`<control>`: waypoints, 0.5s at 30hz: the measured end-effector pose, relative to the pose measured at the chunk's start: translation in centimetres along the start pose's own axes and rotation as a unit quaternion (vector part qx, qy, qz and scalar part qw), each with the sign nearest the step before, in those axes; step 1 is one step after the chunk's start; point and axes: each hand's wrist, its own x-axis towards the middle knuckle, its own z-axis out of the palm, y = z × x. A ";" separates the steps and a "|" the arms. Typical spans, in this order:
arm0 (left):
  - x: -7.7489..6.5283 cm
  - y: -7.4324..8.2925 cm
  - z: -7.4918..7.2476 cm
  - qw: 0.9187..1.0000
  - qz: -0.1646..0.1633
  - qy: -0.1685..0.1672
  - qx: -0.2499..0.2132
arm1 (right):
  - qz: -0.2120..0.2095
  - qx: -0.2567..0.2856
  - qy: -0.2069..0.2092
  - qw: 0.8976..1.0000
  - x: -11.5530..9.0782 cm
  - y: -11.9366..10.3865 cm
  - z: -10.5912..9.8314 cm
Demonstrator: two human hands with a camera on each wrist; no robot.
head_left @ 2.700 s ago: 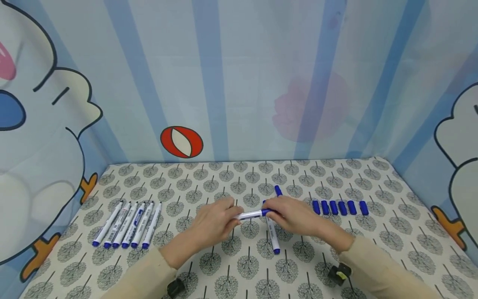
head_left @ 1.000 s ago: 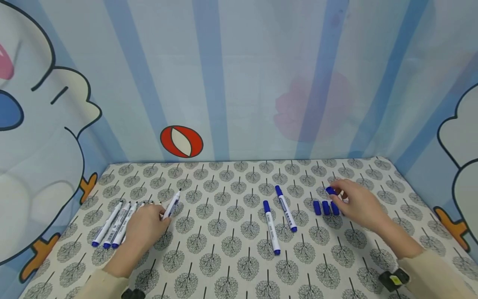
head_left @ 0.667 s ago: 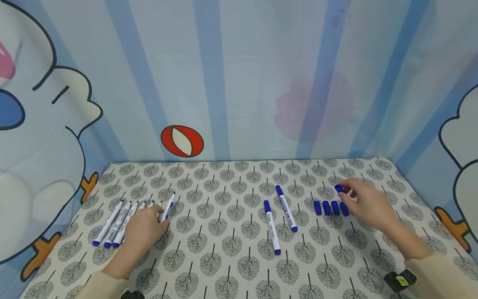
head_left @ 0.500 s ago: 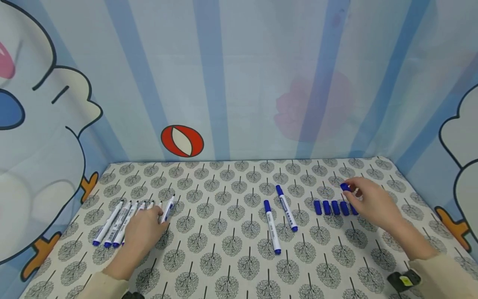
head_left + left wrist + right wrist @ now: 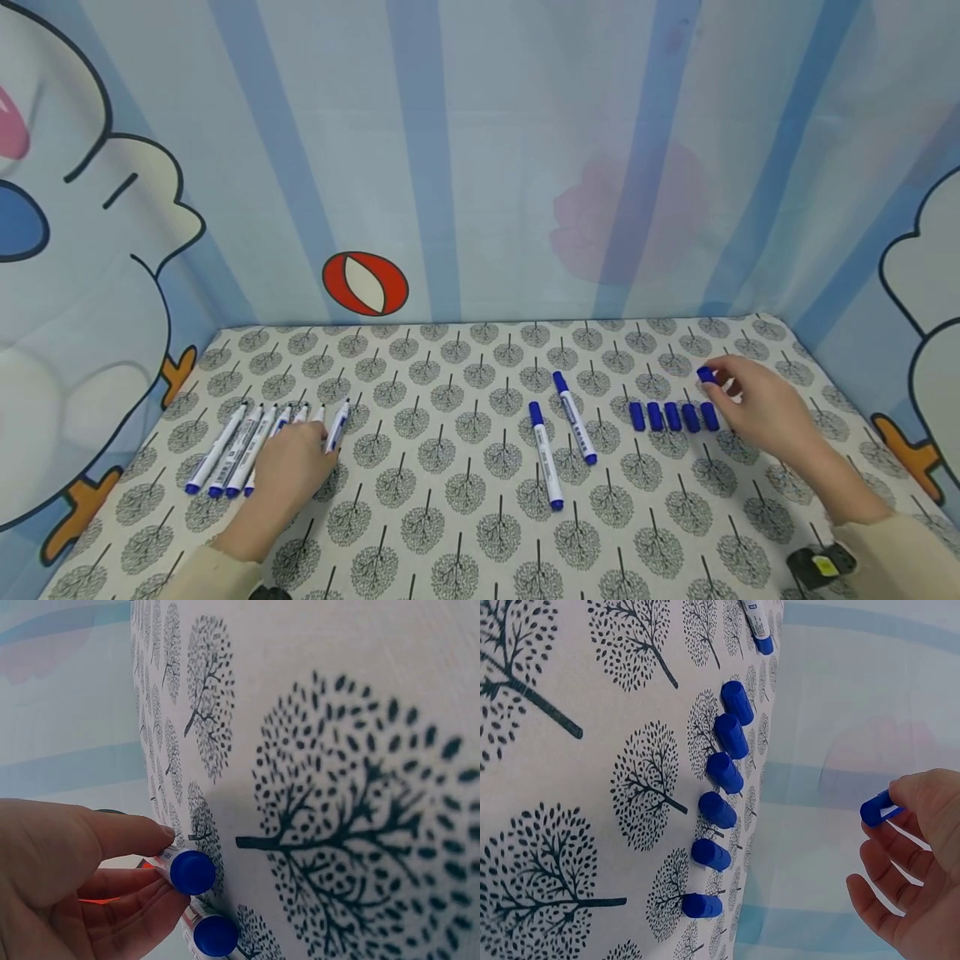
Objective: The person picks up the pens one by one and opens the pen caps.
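Note:
My left hand pinches an uncapped white marker at the right end of a row of uncapped markers. In the left wrist view the held marker's blue end shows between thumb and fingers, close over the cloth, with another marker's end beside it. My right hand holds a blue marker cap between thumb and fingertip, raised above a row of blue caps. The right wrist view shows the row's nearest cap, which the hand hides in the head view.
Two capped markers lie mid-table, one farther back and one nearer. A tree-patterned cloth covers the table. Behind it hangs a blue striped backdrop.
From mid-table, where both hands gripped one marker, they have parted with its body and cap. The left hand has lowered the marker beside the row; the right has moved rightward along the caps.

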 end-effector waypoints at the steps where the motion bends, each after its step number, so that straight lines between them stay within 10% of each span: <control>1: 0.0 0.0 0.1 1.000 -0.001 -0.002 0.000 | -0.001 -0.002 0.002 1.000 0.0 0.1 0.0; 15: 0.1 -0.1 0.2 1.000 -0.004 0.003 0.016 | 0.009 0.009 0.006 1.000 -0.6 0.9 0.2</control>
